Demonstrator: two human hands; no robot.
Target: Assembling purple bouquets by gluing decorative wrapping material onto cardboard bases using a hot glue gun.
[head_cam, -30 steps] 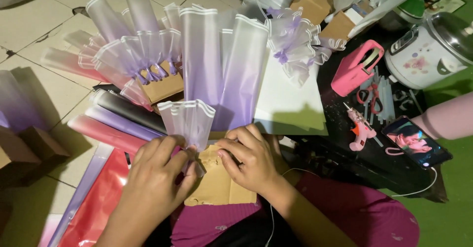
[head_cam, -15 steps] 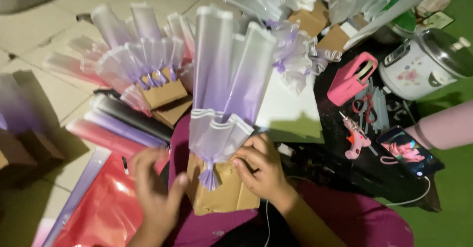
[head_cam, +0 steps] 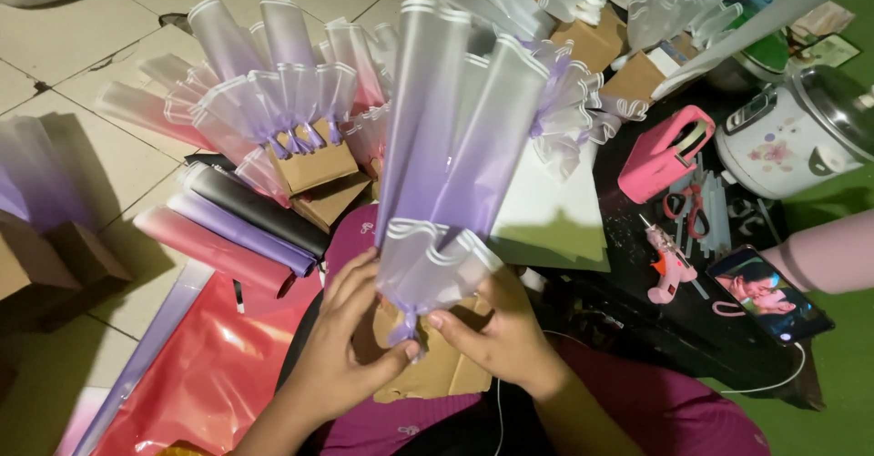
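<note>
- Cardboard backing (head_cam: 437, 374) is held over the lap, with a small pleated fan of lilac-and-clear film (head_cam: 428, 265) pressed against its upper part; two taller film sheets (head_cam: 455, 137) rise behind it.
- The left hand (head_cam: 350, 351) is closed in a narrow pinch, thumb and fingertips gripping the gathered neck of the fan where the pleats meet.
- The right hand (head_cam: 496, 333) is cupped around the right edge of the backing, index finger laid against the same neck; it is closed on the card.
- The film is judged very light, thin and springy: pleats would likely fan open if released, and it looks slick, so a firm pinch is advisable.
- Hold is best taken at the bunched neck; the frilled white-edged rims look easily creased.
- The card is judged stiff enough to be supported by its edges.
- A pink glue gun (head_cam: 669, 260) lies well apart on the dark table (head_cam: 637, 329).
</note>
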